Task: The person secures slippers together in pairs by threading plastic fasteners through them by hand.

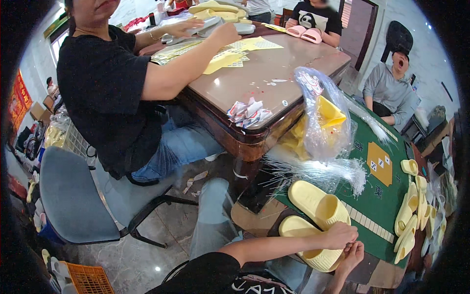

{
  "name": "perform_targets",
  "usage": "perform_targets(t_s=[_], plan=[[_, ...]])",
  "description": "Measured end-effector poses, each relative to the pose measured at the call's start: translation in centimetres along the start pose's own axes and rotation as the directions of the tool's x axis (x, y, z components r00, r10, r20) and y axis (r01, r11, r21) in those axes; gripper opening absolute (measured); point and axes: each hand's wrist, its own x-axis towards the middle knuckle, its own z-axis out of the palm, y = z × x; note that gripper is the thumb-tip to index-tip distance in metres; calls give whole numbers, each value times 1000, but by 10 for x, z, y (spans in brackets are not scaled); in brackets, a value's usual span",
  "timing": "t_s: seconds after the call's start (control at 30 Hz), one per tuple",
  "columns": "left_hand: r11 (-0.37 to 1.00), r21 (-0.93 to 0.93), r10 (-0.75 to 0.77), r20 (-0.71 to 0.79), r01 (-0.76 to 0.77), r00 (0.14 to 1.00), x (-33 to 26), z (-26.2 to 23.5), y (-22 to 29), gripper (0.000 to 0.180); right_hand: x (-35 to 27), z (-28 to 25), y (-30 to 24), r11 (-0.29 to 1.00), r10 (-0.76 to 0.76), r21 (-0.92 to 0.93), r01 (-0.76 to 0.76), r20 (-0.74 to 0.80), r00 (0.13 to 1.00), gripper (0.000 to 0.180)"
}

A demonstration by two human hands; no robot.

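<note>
Yellow foam slippers point(318, 203) are being handled in a pair at the near edge of the green table point(379, 196) — the left hand point(341, 234) is closed over the near slipper's point(308, 242) strap, the right hand point(351, 255) cupped beneath its right end, fingers curled. Pairing or tagging seems in hand; a firm pinch at the strap is called for next, judging by the clear plastic bags point(325, 122) piled just beyond

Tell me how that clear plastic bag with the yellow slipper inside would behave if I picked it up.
The clear plastic bag looks thin and crinkled, so it would probably flop and sag rather than hold shape. Its glossy film may be slippery. The yellow slipper inside looks like foam, so probably light, though it could shift in the loose bag.
</note>
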Motion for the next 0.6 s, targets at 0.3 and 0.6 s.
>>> perform_targets(t_s=[0.3, 0.6], plan=[[995, 21, -97, 146, 95, 984, 2, -9, 4, 8, 4, 1, 6, 978, -94, -189, 85, -41, 995, 13], [993, 110, -60, 120, 47, 991, 2, -1, 0, 10, 2, 3, 8, 940, -121, -325, 109, -19, 992, 9]])
